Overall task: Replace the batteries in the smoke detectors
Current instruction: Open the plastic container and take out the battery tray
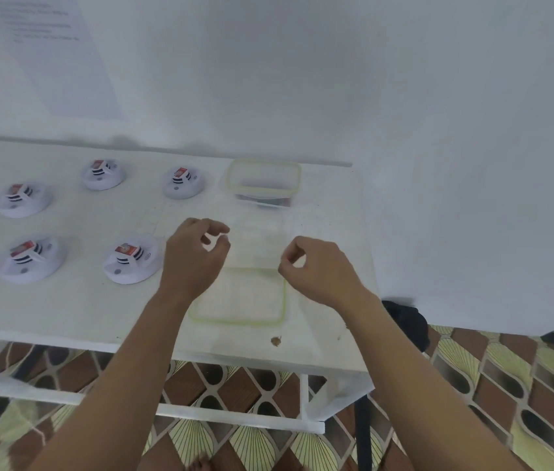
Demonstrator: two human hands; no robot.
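Several white round smoke detectors lie on the white table, each with a red-labelled battery on top: three in the back row and two in front. My left hand hovers just right of the front right detector, fingers curved and apart, holding nothing. My right hand hangs over the far right corner of a flat clear lid with a green rim; its fingers are loosely curled and empty.
A clear container with a green rim stands at the back right, with dark items blurred inside. A printed sheet hangs on the wall. A small brown crumb lies near the front edge. A black object sits beyond the table's right corner.
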